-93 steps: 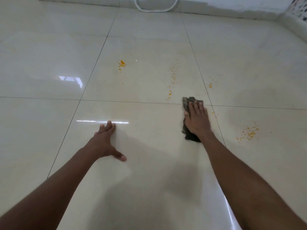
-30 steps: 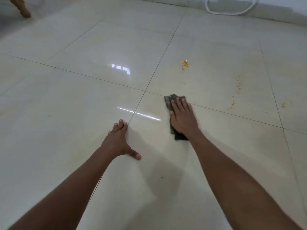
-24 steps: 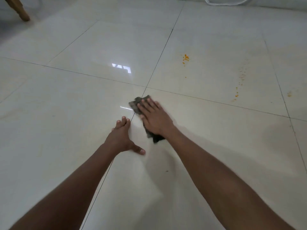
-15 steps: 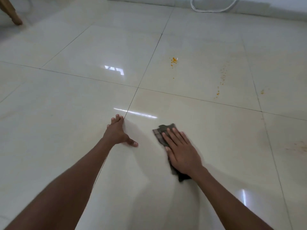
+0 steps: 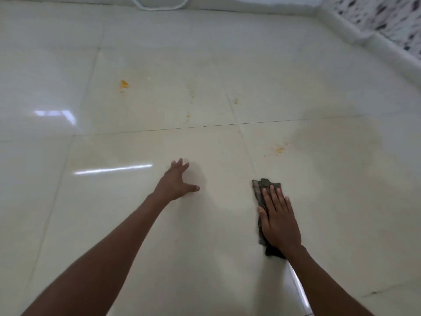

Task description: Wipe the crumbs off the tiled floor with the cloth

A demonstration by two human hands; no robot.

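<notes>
Dark, checked cloth point(image 5: 265, 188), crumpled and unlabelled, lying flat on the glossy cream tiled floor point(image 5: 205, 247). Right hand point(image 5: 279, 221) pressed palm-down on the cloth, fingers extended and together, not closed around it. Left hand point(image 5: 175, 182), left of the cloth, braced on the floor, fingers spread. Orange crumbs point(image 5: 279, 149) beyond the cloth, blurred.

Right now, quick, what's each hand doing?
Left hand: open, fingers spread, flat on the floor, holding nothing.
Right hand: open and flat, pressing the cloth onto the floor.
</notes>
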